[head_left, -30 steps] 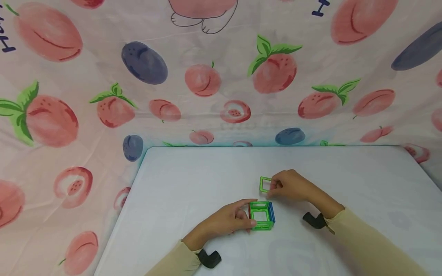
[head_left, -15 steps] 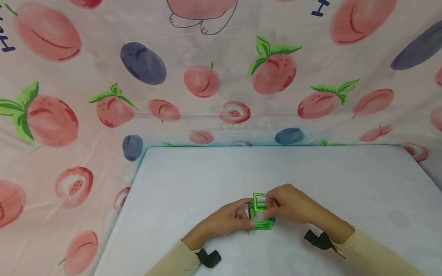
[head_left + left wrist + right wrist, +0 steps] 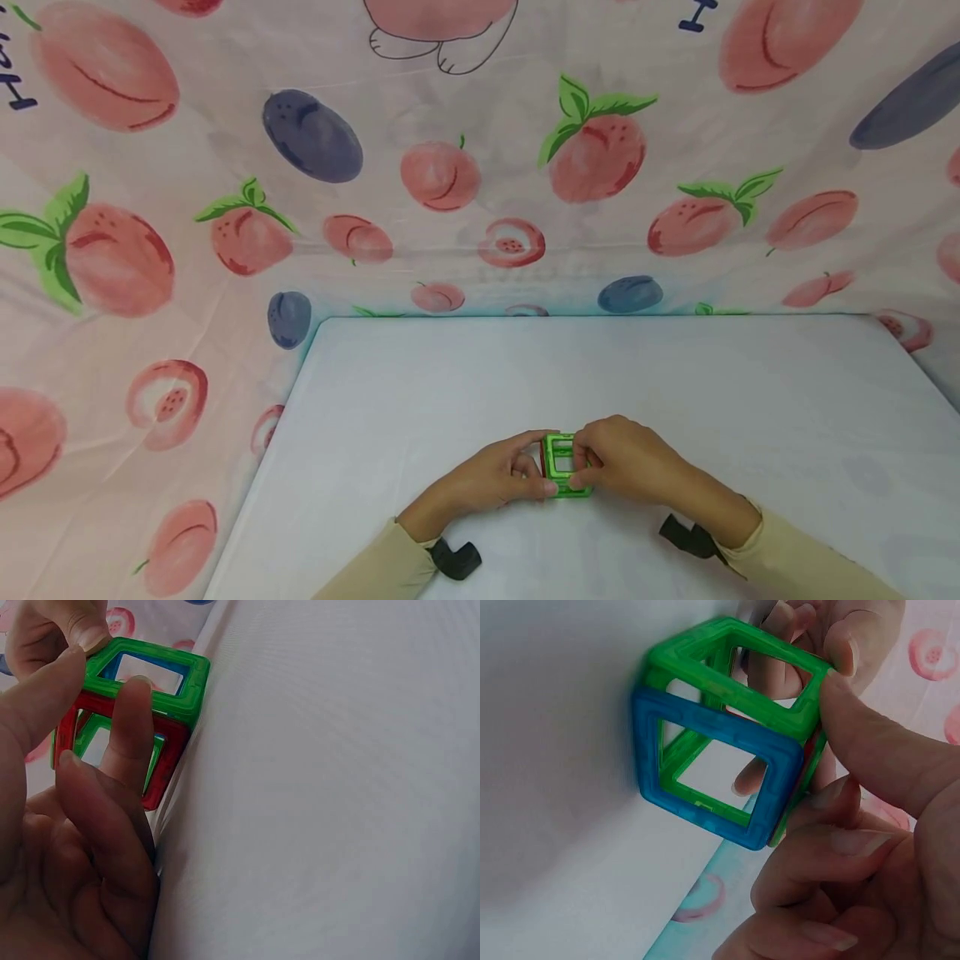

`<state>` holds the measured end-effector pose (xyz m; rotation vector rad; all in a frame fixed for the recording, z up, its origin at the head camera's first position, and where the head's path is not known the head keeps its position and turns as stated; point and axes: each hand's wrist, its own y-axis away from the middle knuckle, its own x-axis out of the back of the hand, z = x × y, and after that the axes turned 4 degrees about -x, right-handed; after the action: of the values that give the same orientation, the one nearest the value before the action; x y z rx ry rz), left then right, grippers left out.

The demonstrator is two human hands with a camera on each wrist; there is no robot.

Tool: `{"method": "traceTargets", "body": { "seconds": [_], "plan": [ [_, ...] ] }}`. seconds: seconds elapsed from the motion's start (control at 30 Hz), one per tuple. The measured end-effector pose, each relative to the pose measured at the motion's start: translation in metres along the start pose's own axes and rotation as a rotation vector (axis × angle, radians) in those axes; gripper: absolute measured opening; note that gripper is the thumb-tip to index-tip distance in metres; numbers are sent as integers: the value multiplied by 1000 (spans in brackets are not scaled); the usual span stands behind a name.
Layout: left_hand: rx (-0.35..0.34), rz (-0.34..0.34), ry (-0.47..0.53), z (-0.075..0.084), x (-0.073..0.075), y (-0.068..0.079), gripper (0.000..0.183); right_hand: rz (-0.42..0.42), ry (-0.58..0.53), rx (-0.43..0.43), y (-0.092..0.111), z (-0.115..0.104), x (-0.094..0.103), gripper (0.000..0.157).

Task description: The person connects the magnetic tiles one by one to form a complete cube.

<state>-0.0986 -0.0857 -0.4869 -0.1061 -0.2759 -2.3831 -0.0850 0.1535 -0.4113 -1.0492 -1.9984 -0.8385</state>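
A small cube of square magnetic tiles (image 3: 573, 492) stands on the white table. My left hand (image 3: 487, 477) holds it from the left, thumb at the near corner and index finger at the far one. The red tile (image 3: 176, 742) forms its left side, and the blue tile (image 3: 646, 750) its right side; the other visible sides are green. Over the top lies a green square magnetic tile (image 3: 550, 458), pinched at its right edge by my right hand (image 3: 630, 458). Whether this tile sits fully flush on the cube is hard to tell, since the right fingers cover part of it.
The white table (image 3: 420, 375) stretches around the hands. Behind it and to its left hangs a fruit-printed cloth (image 3: 450, 108). A black band piece (image 3: 456, 560) sits at the left wrist, another black piece (image 3: 686, 536) at the right.
My right hand has brought the green tile nearer and down from behind the cube onto its top. The left hand has stayed in place at the cube.
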Motion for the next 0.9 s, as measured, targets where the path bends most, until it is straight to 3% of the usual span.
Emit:
{"method": "traceTargets", "body": {
  "seconds": [0.1, 0.3, 0.6, 0.9],
  "plan": [
    [-1, -6, -6, 1, 0, 0, 65, 7, -8, 20, -1, 2, 1, 25],
    [4, -5, 1, 1, 1, 0, 65, 67, -144, 67, -16, 19, 5, 18],
    [44, 4, 33, 1, 0, 0, 73, -208, -342, -119, -43, 35, 7, 37],
    [19, -6, 47, -1, 0, -1, 68, -311, -439, -145, -52, 35, 4, 40]
  ]
}}
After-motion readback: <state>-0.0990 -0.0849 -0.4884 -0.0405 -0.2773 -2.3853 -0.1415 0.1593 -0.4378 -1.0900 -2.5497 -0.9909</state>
